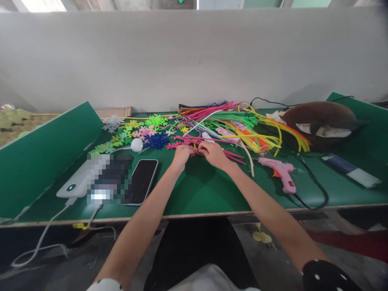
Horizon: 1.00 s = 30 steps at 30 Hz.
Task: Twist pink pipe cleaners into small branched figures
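Observation:
My left hand (182, 156) and my right hand (214, 154) meet over the middle of the green table, fingertips pinched close together. Between them is a small piece of pink pipe cleaner, mostly hidden by the fingers. Just behind and beside my hands lie loose pink pipe cleaners (235, 155). A pink snowflake-like shape (173, 145) made of pipe cleaner rests by my left hand. Farther left are more such shapes, among them a dark blue one (157, 141), a bright green one (156, 121) and a grey one (113, 123).
Bundles of coloured pipe cleaners (233, 119) fill the back. At right lie a pink glue gun (280, 171) with its cord, a blue-and-white packet (351, 171) and a brown rounded object (318, 117). A phone (142, 182), a white power bank (81, 178) and cables are at left.

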### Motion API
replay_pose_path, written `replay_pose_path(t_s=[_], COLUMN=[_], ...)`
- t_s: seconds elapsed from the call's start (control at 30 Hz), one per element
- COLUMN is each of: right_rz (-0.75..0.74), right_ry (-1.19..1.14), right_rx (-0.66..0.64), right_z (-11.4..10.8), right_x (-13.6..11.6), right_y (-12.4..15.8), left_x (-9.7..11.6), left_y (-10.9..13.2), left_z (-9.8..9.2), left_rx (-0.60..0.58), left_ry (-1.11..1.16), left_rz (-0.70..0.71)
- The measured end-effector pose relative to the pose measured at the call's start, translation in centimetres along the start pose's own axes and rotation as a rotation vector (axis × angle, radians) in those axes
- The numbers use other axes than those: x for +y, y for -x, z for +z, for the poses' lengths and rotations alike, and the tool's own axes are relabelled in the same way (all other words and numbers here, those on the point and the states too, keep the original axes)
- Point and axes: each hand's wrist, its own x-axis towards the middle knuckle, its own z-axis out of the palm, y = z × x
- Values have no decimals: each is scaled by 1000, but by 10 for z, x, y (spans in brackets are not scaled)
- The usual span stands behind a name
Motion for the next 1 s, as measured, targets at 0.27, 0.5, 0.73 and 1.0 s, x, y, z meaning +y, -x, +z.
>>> replay_pose_path(t_s=[0.27,0.5,0.73,1.0], right_rz=[52,287,273,-112], right_ry=[-72,-510,-426,122], right_rx=[87,33,-6,48], right_z=[-5,-10,-12,-4], right_x=[-4,-2,-3,0], right_y=[0,-3,-3,0], left_x=[4,1,-2,8], left_y=[2,-2,-2,1], left_z=[-7,-9,-3,-7], left_rx=[-90,106,51,-299], left_ry=[98,-468,-430,188], left_rz=[80,792,681,-209])
